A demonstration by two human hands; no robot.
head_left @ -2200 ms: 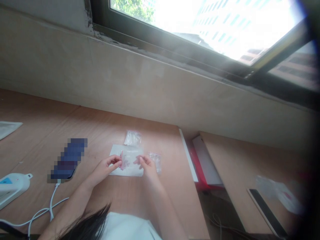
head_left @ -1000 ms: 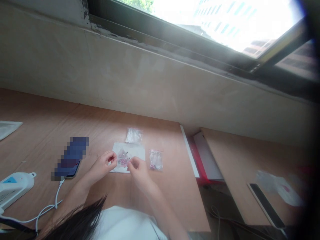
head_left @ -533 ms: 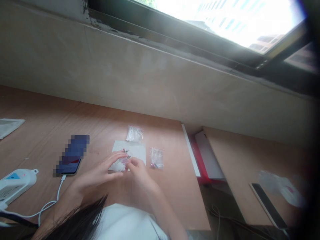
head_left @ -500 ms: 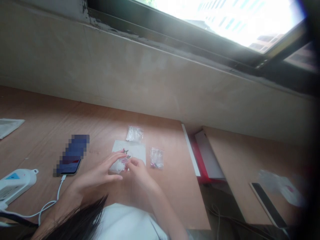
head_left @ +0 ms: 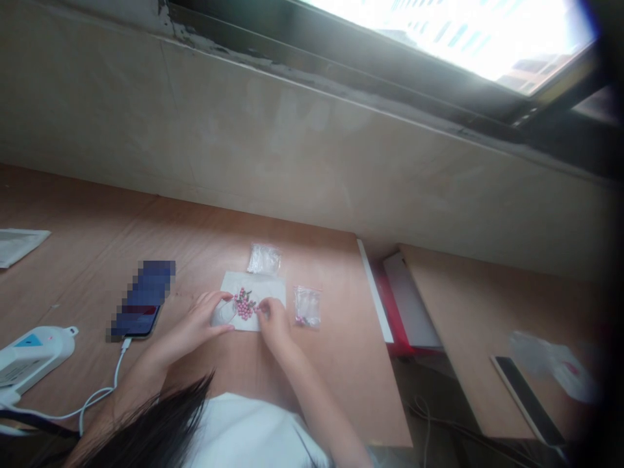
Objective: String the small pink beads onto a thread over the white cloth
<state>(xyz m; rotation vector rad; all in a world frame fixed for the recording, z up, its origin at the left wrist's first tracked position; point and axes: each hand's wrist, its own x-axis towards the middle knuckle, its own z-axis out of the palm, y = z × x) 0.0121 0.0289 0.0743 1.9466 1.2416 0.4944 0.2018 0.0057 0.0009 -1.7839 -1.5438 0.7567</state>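
Pink beads with several dark green ones among them [head_left: 245, 308] lie in a cluster on a white sheet [head_left: 273, 286]. My left hand [head_left: 202, 322] rests at the sheet's left side, thumb and fingers spread apart. A clear, rounded thing [head_left: 224, 314] shows between them; whether the hand holds it I cannot tell. At the cluster's right edge my right hand [head_left: 274, 322] has its thumb and fingertips pinched together. What sits in that pinch is too small to make out.
Clear plastic bags lie behind the sheet [head_left: 264, 259] and right of it [head_left: 307, 305]. To the left are a phone [head_left: 141, 302] with a white cable [head_left: 116, 367] and a white power strip [head_left: 41, 357]. Past a gap, a second table [head_left: 468, 305] bears a dark, flat device [head_left: 529, 400].
My right hand has moved right, from over the beads to their edge. My left hand has shifted left and its fingers no longer cover the cluster, which shows fully.
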